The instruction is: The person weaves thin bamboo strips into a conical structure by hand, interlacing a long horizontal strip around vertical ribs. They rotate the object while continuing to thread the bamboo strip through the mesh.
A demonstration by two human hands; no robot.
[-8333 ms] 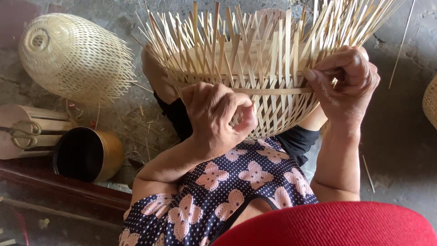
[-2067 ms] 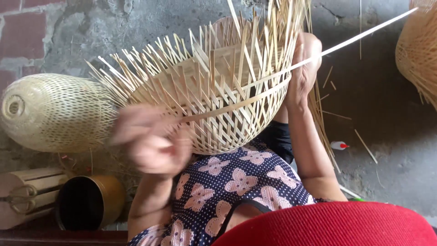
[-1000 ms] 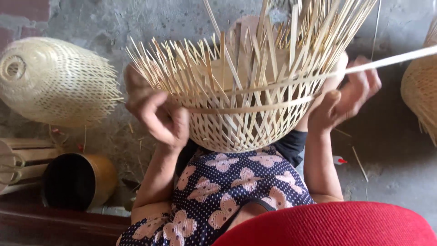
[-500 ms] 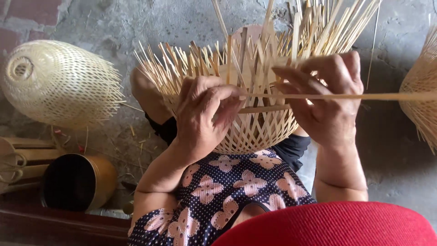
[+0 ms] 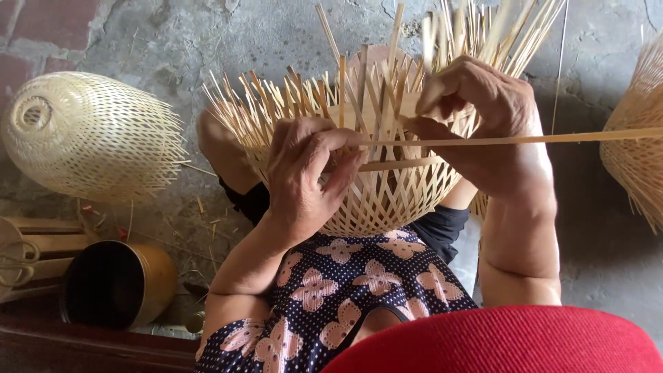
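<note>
A half-woven bamboo basket (image 5: pixel 387 200) rests on my lap, its loose upright strips fanning upward. My left hand (image 5: pixel 307 173) presses against the basket's near wall, thumb and fingers pinching the weave where a long flat bamboo strip (image 5: pixel 552 138) enters. My right hand (image 5: pixel 476 117) grips that same strip and the uprights beside it; the strip runs out horizontally to the right edge of the view. Both hands lie close together on the rim zone of the basket.
A finished woven bamboo basket (image 5: pixel 86 135) lies on its side at the left on the concrete floor. Another basket (image 5: pixel 639 155) shows at the right edge. A dark round tin (image 5: pixel 114 283) and wooden pieces (image 5: pixel 31 249) sit at the lower left.
The basket was turned and tilted over the earlier frames. Both hands have come together on its near wall, and the long strip now lies level, threaded between the uprights.
</note>
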